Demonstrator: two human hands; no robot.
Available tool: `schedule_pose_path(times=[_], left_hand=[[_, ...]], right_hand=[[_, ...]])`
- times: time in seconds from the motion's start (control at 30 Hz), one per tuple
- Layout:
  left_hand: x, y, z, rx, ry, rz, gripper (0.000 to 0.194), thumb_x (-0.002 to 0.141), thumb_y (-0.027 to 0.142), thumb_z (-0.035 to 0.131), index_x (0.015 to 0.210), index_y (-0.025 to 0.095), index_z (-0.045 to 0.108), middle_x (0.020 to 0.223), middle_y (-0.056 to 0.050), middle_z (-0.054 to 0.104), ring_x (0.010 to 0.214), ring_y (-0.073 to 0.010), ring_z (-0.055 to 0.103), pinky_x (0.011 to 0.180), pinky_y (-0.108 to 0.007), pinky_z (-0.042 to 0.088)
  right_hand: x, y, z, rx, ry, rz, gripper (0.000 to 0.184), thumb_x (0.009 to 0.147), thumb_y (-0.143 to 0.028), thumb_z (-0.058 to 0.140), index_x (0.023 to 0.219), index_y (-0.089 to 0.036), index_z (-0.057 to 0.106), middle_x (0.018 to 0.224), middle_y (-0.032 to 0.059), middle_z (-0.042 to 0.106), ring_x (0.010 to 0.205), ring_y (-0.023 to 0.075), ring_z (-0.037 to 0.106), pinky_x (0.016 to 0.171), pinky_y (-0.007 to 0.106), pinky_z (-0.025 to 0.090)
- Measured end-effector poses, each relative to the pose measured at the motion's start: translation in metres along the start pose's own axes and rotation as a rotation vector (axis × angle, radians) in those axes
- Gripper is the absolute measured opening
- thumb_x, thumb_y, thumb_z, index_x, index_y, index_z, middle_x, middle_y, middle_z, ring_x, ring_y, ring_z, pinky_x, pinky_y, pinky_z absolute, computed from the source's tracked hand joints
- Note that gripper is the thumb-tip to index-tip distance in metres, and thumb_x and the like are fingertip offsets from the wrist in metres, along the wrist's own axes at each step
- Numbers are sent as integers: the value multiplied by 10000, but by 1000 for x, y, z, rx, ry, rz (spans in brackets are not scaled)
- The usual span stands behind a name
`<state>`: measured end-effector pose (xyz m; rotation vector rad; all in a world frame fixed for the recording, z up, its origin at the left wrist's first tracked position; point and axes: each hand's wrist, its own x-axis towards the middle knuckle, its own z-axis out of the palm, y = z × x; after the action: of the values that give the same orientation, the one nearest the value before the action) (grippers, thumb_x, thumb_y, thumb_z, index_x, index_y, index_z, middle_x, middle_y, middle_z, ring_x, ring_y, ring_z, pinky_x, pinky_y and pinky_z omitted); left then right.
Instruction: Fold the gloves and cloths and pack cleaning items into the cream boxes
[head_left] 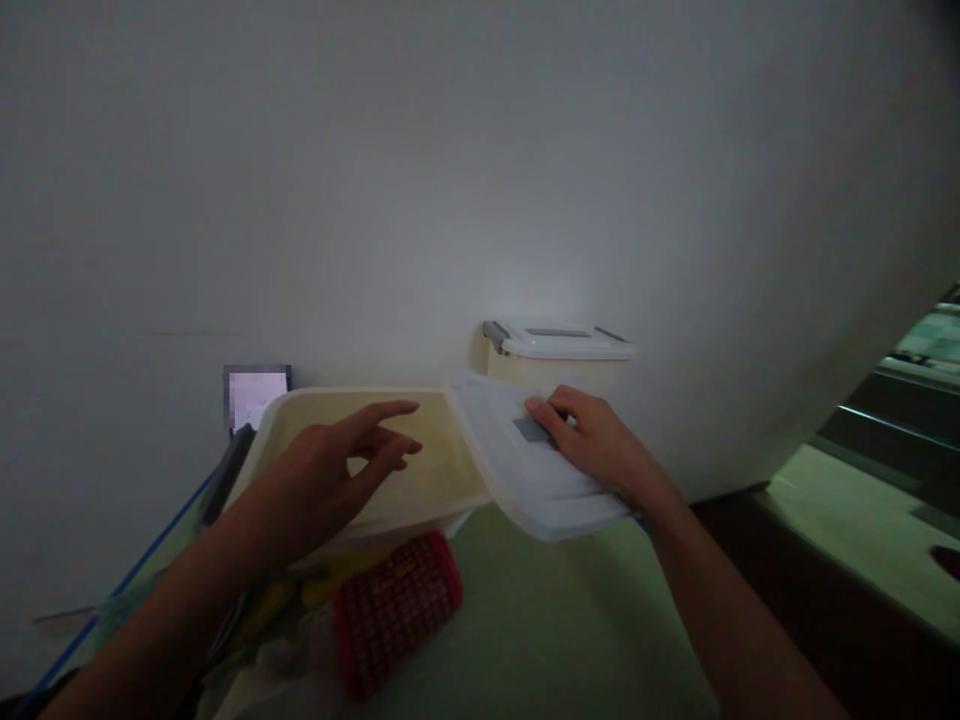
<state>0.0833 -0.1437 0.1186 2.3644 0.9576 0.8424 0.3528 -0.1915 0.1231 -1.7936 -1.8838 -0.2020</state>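
Note:
A large cream storage box (442, 480) stands uncovered on the table, against the wall. Over its opening hovers my left hand (360, 455), fingers spread and holding nothing. My right hand (581, 425) grips a white plastic lid (517, 480) by its grey handle piece, thumb on top. The lid is tilted and lies to the right of the box, its left edge overlapping the box's right rim. In front of the box is a red woven item (401, 610), partly blurred; I cannot make out its kind.
Behind the lid stands a second lidded storage box (562, 345) with grey clips. A small lit screen (259, 395) is at the left by the wall. Yellow and pale items (274, 610) lie at the front left of the green tabletop (570, 630). A white wall (375, 200) rises behind.

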Motion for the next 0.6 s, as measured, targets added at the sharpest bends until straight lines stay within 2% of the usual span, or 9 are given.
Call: schedule_pose_path(times=[0.1, 0.23, 0.43, 0.6], left_hand=[[1, -2, 4, 173, -111, -13, 376, 848, 452, 423, 1078, 227, 618, 924, -61, 731, 710, -214, 690, 726, -384, 531], [3, -4, 8, 253, -136, 16, 378, 836, 478, 414, 1031, 262, 655, 956, -52, 726, 681, -216, 686, 721, -383, 529], [4, -9, 10, 255, -133, 16, 392, 820, 502, 422, 999, 259, 672, 964, -58, 724, 743, -231, 685, 723, -376, 530], [4, -12, 8, 281, -116, 4, 405, 818, 510, 407, 978, 254, 677, 965, -63, 723, 690, -234, 682, 723, -398, 529]], right_hand=[[-18, 27, 4, -98, -89, 65, 431, 909, -425, 342, 612, -176, 532, 670, 36, 560, 637, 140, 510, 629, 257, 355], [-43, 53, 18, -209, -167, 156, 384, 909, -320, 332, 694, -149, 600, 752, 81, 606, 710, 164, 543, 686, 269, 377], [-63, 65, 44, -275, -279, 222, 348, 879, -252, 344, 771, -127, 651, 829, 111, 639, 790, 188, 571, 738, 281, 387], [-69, 70, 66, -326, -372, 273, 362, 873, -263, 348, 812, -102, 666, 916, 158, 644, 882, 235, 575, 783, 316, 387]])
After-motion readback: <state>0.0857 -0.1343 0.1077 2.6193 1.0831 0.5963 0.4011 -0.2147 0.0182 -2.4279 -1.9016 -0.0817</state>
